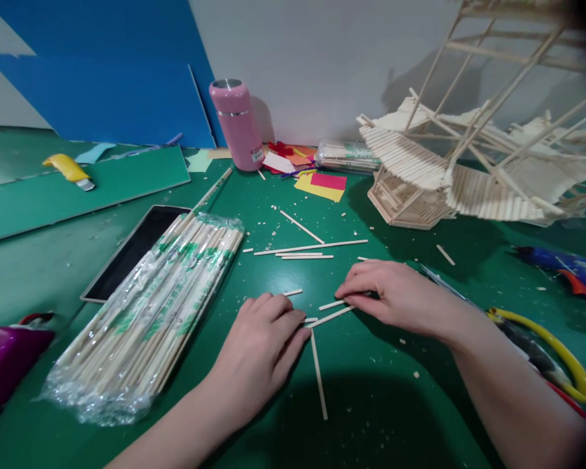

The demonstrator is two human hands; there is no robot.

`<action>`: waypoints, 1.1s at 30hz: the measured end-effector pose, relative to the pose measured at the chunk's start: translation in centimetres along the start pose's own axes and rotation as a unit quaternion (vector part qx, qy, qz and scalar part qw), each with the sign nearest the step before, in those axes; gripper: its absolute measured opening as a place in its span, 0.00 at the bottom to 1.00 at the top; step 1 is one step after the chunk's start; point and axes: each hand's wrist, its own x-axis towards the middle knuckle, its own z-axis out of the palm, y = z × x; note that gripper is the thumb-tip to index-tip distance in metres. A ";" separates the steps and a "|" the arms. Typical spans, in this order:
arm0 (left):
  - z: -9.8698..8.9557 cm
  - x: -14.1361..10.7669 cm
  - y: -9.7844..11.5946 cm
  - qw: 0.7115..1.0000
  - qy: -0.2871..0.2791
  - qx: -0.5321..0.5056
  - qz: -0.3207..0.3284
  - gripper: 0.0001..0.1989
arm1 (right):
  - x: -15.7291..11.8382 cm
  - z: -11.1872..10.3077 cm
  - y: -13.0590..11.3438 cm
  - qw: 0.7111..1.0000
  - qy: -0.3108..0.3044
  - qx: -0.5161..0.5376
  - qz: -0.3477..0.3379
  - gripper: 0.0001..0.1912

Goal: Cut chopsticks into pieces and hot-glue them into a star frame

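Thin wooden sticks lie on the green tabletop between my hands. My left hand (268, 339) is closed, its thumb and fingertips pressed on the left ends of short sticks; the exact grip is partly hidden. With thumb and fingers together, my right hand (395, 293) pinches the right end of a slanting wooden stick (334, 316). A second short stick (331, 305) lies just above that one, reaching my right fingertips. Below, a loose stick (318, 374) points toward me, its top end close to my left thumb. Farther back rest several more sticks, including a long one (312, 247).
A plastic-wrapped bundle of sticks (161, 312) lies left, over a black tray (131, 260). Behind stand a pink flask (237, 127) and a stick-built model (415, 163). At right are yellow-handled pliers (551, 352) and a blue glue gun (566, 264). A yellow cutter (68, 168) lies far left.
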 end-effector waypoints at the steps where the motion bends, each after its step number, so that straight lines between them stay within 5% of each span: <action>1: -0.1 -0.2 -0.1 1.000 0.000 0.002 -0.003 0.11 | -0.2 -0.1 -0.1 1.000 0.010 -0.002 0.006 0.10; 8: -0.6 -2.2 -1.1 0.999 0.015 0.007 -0.028 0.13 | -1.2 0.8 -0.6 0.997 0.073 0.022 -0.004 0.13; 22: -0.5 -2.0 -1.4 0.997 -0.025 -0.060 -0.044 0.06 | -1.1 2.7 0.2 0.998 0.054 0.027 -0.016 0.12; 33: 0.1 -2.3 -1.7 0.996 0.012 -0.082 -0.035 0.06 | -1.1 2.9 0.4 0.998 0.057 0.030 -0.021 0.11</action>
